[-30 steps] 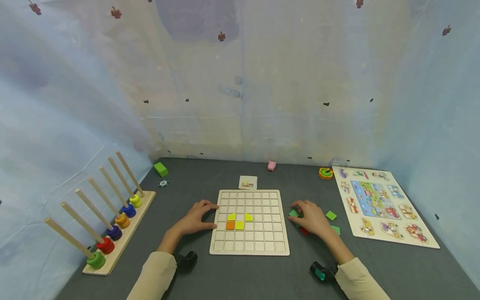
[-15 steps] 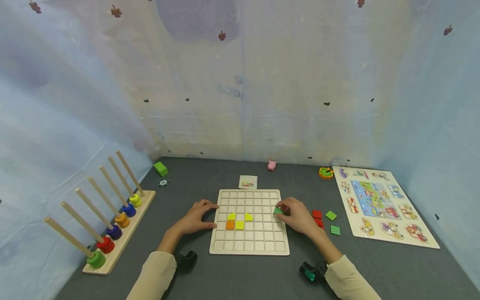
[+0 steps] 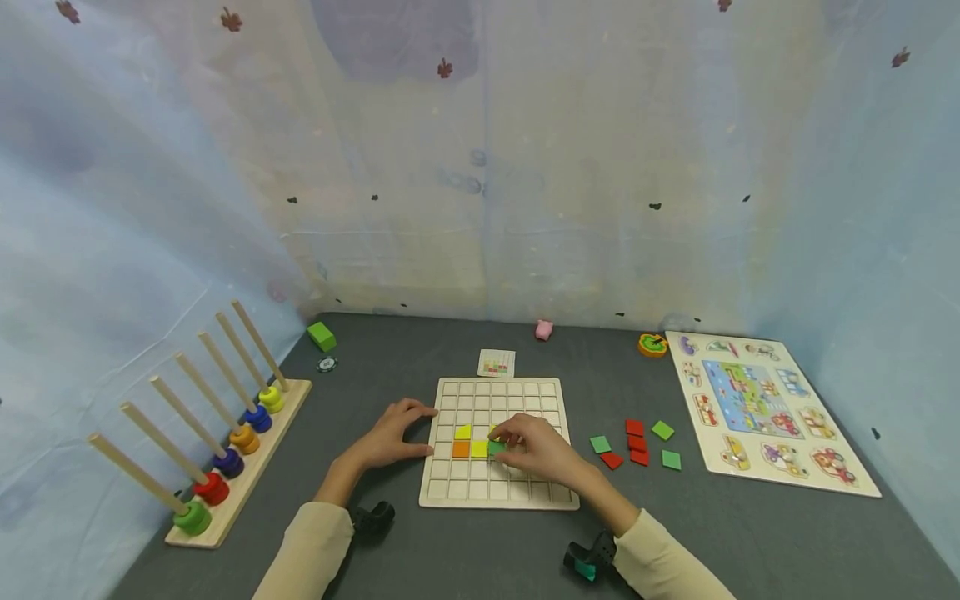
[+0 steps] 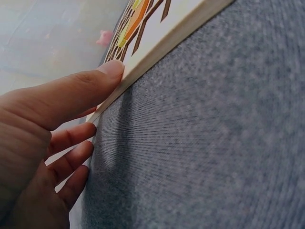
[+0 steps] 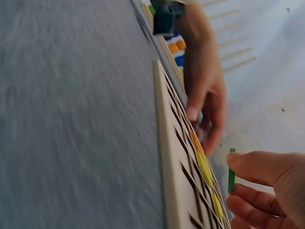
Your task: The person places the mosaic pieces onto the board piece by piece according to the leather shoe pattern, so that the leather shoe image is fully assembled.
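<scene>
Two hands are working at the wooden grid board (image 3: pixel 498 442). I am watching the left hand (image 3: pixel 390 435) pressing straight fingers against the board's left edge, likely steadying it. The right hand (image 3: pixel 534 447) is pinching a green tile (image 3: pixel 497 447) just right of the yellow tile (image 3: pixel 479 449), beside the orange one (image 3: pixel 461 450). From the head camera the tile is looking seated; the right wrist view is showing the tile (image 5: pixel 231 171) on edge, lifted above the board (image 5: pixel 171 157).
</scene>
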A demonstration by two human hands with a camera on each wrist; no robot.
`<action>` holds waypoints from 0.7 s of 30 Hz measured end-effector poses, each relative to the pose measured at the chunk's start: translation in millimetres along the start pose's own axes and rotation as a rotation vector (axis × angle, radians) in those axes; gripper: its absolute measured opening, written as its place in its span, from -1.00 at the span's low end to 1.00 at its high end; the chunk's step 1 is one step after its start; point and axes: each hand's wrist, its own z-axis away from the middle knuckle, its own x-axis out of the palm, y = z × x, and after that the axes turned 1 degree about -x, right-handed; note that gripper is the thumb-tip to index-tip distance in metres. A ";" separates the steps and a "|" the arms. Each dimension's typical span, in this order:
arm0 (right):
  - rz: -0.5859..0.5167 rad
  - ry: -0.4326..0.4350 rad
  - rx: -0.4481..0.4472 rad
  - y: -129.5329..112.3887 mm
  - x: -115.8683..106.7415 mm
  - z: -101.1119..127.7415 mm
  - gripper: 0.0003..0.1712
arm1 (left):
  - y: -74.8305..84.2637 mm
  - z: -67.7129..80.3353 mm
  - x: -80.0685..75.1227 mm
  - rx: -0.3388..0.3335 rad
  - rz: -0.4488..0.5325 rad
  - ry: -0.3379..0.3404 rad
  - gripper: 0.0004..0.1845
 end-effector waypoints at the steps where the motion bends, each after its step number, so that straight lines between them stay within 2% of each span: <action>1: 0.000 -0.001 -0.008 -2.1 3.5 -1.8 -0.69 | 0.0 -0.1 0.0 -0.001 -0.001 -0.001 -0.33; 6: -0.009 -0.005 -0.025 -10.4 22.5 -9.0 -0.75 | 1.0 0.2 -0.8 0.001 0.002 0.001 -0.34; 11: 0.066 -0.005 -0.090 -15.4 36.4 -9.9 -0.81 | 3.0 0.7 -1.6 0.002 0.015 -0.001 -0.34; 16: 0.150 -0.023 -0.112 -18.5 38.2 -8.2 -0.88 | 3.2 0.7 -1.5 0.000 0.022 -0.001 -0.34; 21: 0.158 -0.039 -0.134 -17.9 36.9 -8.3 -0.93 | 2.7 0.7 -0.9 0.001 0.018 -0.006 -0.35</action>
